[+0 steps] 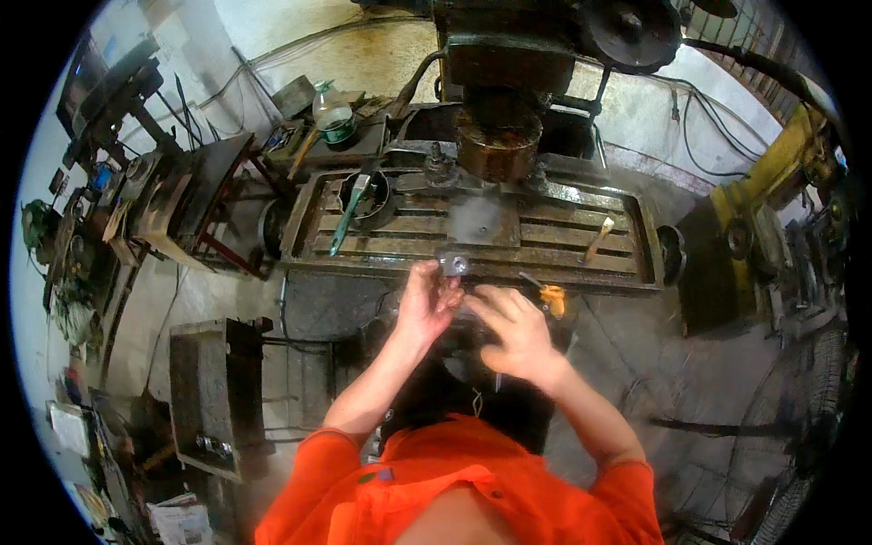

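Observation:
In front of the machine table (363,262), my left hand (425,304) is closed on a small grey metal block with a round hole (454,265). The block is held up by the table's front edge. My right hand (516,334) is beside it, fingers stretched toward the left palm and thumb apart; I see nothing in its grip. A yellow-orange part (552,300) sits at the table's front edge, just beyond my right hand. Above the slotted table hangs the machine's round, rusty-brown spindle head (498,136).
On the table are a dark pot (374,207) with a green-handled brush (343,229) across it and another brush (596,243) at the right. Handwheels (670,254) flank the table. A metal box stand (202,386) is at the left; a fan's wire guard (790,436) at the right.

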`<state>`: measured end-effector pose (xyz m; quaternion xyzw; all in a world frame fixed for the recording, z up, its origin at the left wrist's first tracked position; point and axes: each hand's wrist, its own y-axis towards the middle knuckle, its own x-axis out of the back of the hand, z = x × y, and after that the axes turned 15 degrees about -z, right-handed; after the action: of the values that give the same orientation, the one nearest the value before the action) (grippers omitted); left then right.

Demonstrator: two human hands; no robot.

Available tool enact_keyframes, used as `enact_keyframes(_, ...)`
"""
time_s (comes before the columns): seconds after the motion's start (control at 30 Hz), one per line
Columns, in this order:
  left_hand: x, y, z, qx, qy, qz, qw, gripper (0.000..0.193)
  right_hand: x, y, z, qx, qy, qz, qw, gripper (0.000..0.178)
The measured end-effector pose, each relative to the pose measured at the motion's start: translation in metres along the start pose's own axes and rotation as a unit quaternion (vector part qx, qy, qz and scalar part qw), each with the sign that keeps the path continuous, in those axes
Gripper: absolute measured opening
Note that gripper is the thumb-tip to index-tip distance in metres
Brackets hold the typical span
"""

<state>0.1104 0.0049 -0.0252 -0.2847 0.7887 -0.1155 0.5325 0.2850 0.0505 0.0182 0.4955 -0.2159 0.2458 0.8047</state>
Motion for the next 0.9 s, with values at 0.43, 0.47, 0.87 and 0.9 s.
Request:
enact_keyframes(0.43, -0.040, 0.074, -0.036, -0.364, 0.535, -0.008, 0.762, 0.038, 0.026, -0.065, -0.041, -0.168, 0.051, 0.032, 0.984, 0.039)
enact_keyframes(0.47, -0.024, 0.114, -0.033, -0.474, 0.544, 0.030, 0.692, 0.048, 0.027, -0.074, -0.043, -0.215, 0.070, 0.028, 0.974, 0.038)
enact_keyframes(0.87, -0.068, 0.146, -0.021, -0.482, 0.742, 0.027, 0.466, 0.043, 0.068, -0.120, -0.055, -0.327, -0.011, -0.006, 0.945, 0.037)
enact_keyframes(0.9, -0.066, 0.146, -0.020, -0.488, 0.739, 0.024, 0.463, 0.045, 0.070, -0.121, -0.055, -0.321, -0.017, -0.014, 0.947, 0.037)
